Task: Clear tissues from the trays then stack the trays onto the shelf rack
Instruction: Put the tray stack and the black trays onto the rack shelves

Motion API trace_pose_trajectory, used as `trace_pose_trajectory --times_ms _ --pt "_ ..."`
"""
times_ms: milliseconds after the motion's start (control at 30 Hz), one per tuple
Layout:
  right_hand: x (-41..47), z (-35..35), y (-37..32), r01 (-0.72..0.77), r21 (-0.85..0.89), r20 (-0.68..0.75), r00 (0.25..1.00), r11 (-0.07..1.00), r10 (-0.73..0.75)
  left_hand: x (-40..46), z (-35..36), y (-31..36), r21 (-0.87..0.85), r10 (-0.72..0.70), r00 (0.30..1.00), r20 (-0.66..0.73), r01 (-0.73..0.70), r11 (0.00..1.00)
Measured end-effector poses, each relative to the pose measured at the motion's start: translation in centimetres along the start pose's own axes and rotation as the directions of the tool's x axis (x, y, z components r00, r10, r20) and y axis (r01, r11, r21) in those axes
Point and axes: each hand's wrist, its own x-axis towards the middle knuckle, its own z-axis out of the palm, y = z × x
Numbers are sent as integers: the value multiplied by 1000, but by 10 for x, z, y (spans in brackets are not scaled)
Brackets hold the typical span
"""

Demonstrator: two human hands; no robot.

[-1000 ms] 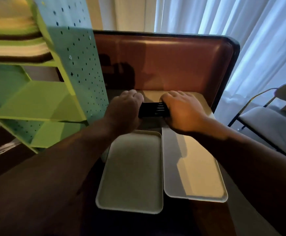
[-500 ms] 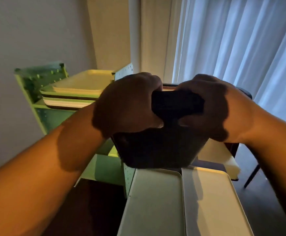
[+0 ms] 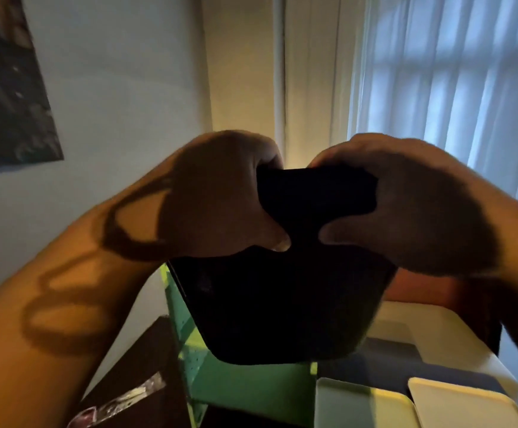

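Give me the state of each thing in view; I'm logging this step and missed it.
Left hand: grips the black tray's top edge.
Right hand: grips the same edge.
Black tray: lifted, held up on end.
Pale green tray: lying flat, empty.
White tray: lying flat beside it, empty.
Green shelf rack: standing below the black tray.

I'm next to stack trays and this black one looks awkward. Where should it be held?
By its top rim, as now: left hand and right hand curl over the upper edge of the black tray from either side, thumbs on the near face. It hangs upright, so this edge probably steadies it.
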Motion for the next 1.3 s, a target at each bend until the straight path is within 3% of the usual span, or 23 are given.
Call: trace_pose_trajectory --times_ms 133,367,567,667,733,833,967,1033,1133,1233,1300 --pt "29 31 -16 -5 60 5 1000 998 4 -7 -18 -42 -41 32 999 20 -31 999" --pt "50 71 -36 -24 -32 -34 999 999 23 -18 -4 -91 -68 92 996 0 -92 993" --pt "21 125 -22 -72 -220 30 996 973 80 -40 77 -119 23 250 962 -110 -249 968" --pt "-5 170 -1 -132 -179 56 988 975 144 -61 130 -126 6 303 939 -163 -306 952" --pt "-22 201 15 -83 -216 77 992 973 102 -77 167 -129 -36 319 940 -124 -325 945" --pt "-37 244 33 36 -387 240 969 922 63 -97 221 -135 -120 297 955 16 -294 948" --pt "-49 293 60 -67 -298 474 856 952 208 -118 285 -139 -192 198 971 131 -171 966" --pt "-55 310 69 -124 -263 431 872 957 231 -122 305 -139 -222 126 979 162 -89 971" --pt "-63 320 80 -85 -256 317 934 963 166 -115 306 -135 -256 65 979 192 -15 967" --pt "-73 312 80 -53 -168 245 965 984 94 -110 290 -116 -405 57 991 125 -2 914" --pt "-89 302 78 -70 -50 114 991 996 76 -112 281 -88 -537 81 993 81 -25 843"
